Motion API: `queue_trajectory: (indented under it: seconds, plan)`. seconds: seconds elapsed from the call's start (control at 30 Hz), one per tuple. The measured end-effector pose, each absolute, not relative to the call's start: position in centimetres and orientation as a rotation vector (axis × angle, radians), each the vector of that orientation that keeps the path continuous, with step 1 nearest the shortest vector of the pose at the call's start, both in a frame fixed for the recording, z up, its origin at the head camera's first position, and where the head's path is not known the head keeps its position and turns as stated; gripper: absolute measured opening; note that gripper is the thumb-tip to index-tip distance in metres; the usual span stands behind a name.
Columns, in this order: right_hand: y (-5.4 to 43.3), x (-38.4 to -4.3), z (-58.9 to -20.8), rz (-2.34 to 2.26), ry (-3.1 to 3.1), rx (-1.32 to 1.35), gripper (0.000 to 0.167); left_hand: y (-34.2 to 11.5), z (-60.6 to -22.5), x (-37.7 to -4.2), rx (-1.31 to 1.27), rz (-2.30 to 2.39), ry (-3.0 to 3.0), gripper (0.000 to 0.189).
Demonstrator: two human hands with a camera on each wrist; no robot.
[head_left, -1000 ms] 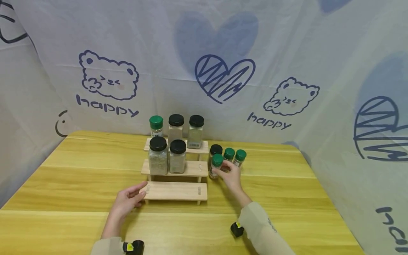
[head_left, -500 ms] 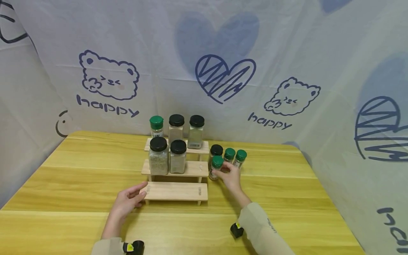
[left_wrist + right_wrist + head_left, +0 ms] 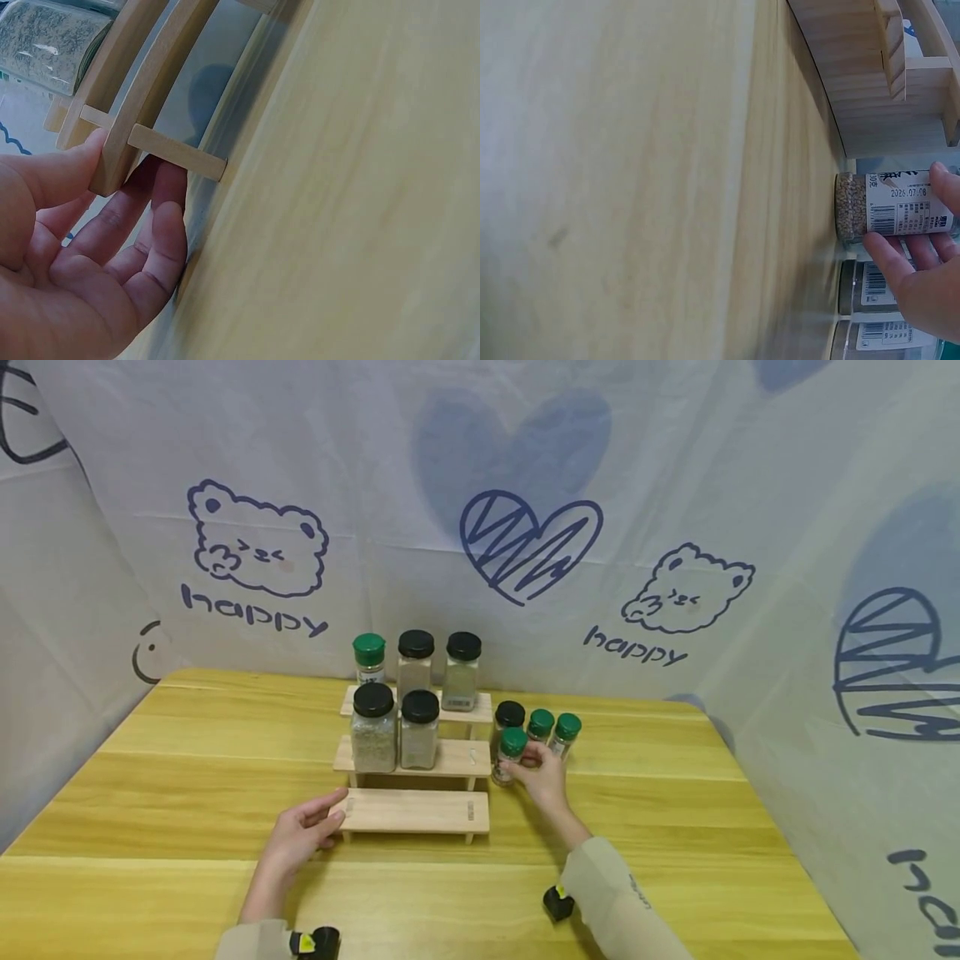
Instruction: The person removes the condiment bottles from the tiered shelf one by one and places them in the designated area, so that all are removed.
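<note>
A three-step wooden spice rack (image 3: pixel 411 812) stands mid-table in the head view. My left hand (image 3: pixel 296 833) holds the left end of its lowest step; in the left wrist view the thumb lies against the step's end and the fingers reach underneath. Right of the rack, my right hand (image 3: pixel 542 777) grips a small green-capped spice jar (image 3: pixel 510 758) between thumb and fingers. The right wrist view shows brown grains in that spice jar (image 3: pixel 853 206) and a white printed label. Just behind it is a black-capped jar (image 3: pixel 509 714), partly hidden.
Two green-capped jars (image 3: pixel 567 727) stand behind my right hand. On the middle step are two large black-capped jars (image 3: pixel 373 735). The top step bears a green-capped jar (image 3: pixel 369 652) and two black-capped jars (image 3: pixel 462 672). A printed cloth (image 3: pixel 397 485) hangs behind the table.
The green-capped spice jar in my right hand has shifted very slightly toward me. My left hand stays on the rack, which has not moved.
</note>
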State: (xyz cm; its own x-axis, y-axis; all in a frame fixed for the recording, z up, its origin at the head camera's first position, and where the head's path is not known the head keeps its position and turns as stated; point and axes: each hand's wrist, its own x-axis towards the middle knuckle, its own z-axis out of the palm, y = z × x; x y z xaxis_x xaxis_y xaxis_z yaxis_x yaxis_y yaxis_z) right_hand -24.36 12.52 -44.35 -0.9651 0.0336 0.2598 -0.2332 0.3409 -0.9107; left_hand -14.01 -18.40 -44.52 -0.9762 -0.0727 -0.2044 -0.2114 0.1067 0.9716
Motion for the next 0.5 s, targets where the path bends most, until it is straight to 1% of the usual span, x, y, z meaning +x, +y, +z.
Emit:
queue_trajectory:
  seconds: [0.3, 0.5]
  plan:
    - [12.91, -24.07, -44.69, 1.702, -2.395, 0.207, 0.035, -18.28, -44.43, -13.92, -0.291, 2.0, 2.267, 0.042]
    - [13.17, -23.7, -44.47, 1.725, -2.399, 0.169, 0.039, -18.33, -44.44, -13.94, -0.286, 1.998, 2.273, 0.042]
